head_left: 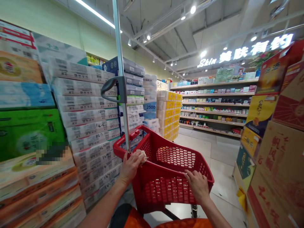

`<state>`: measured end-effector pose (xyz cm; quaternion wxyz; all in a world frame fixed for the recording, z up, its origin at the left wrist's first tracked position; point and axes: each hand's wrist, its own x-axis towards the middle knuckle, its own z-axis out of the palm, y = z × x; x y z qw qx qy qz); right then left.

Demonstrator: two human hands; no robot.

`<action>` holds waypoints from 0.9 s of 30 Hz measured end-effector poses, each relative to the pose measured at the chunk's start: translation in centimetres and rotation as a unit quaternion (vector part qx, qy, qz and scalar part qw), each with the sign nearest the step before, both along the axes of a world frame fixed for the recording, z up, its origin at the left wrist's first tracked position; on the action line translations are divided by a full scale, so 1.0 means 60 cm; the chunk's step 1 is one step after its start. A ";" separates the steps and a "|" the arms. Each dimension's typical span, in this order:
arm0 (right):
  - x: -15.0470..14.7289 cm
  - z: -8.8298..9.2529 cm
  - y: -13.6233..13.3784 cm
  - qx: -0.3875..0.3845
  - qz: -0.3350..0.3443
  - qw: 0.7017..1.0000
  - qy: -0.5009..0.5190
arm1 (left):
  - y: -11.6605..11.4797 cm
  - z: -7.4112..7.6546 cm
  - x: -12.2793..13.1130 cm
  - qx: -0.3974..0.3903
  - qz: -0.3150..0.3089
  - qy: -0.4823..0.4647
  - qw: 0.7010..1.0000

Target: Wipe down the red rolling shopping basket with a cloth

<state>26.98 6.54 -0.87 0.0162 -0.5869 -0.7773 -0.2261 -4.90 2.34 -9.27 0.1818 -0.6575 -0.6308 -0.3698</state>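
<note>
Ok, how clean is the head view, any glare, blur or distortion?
Head view: left hand with cloth, right hand and red basket sharp, evenly lit; sign and ceiling lights glare white; wide-angle bend tilts the edge stacks; pixelated patch on the left.

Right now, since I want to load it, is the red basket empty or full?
Seemingly empty: inside the red basket only bare perforated walls show; the near rim hides its floor.
</note>
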 end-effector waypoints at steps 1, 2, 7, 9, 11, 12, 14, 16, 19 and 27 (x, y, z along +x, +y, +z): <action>0.001 -0.001 -0.001 -0.001 0.000 1.000 0.002 | 0.000 0.001 0.003 -0.011 0.007 -0.006 1.000; 0.002 -0.001 -0.001 0.001 -0.002 1.000 0.003 | 0.002 0.003 0.007 -0.022 0.011 -0.012 1.000; 0.018 0.002 0.007 0.010 -0.031 0.999 0.008 | 0.019 0.021 0.003 -0.058 -0.039 0.016 0.997; 0.024 0.002 0.012 0.012 -0.036 0.999 0.021 | 0.024 0.026 -0.003 -0.057 -0.052 0.027 0.997; 0.027 -0.002 0.014 0.017 -0.034 0.999 0.037 | 0.029 0.026 0.007 -0.053 -0.040 0.010 0.998; 0.027 -0.005 0.015 0.018 -0.030 0.998 0.044 | 0.033 0.024 0.020 -0.050 -0.035 -0.002 0.998; 0.028 -0.012 0.016 0.015 -0.020 0.998 0.053 | 0.041 0.018 0.059 -0.043 -0.050 -0.018 0.998; 0.033 -0.017 0.019 0.011 -0.009 0.998 0.062 | 0.049 0.013 0.099 -0.036 -0.088 -0.018 0.995; 0.044 -0.016 0.025 0.001 0.004 0.997 0.082 | 0.057 0.020 0.123 -0.040 -0.120 -0.028 0.992; -0.107 -0.007 0.028 -0.004 0.137 0.982 0.130 | 0.088 0.092 0.107 -0.145 -0.120 -0.115 0.975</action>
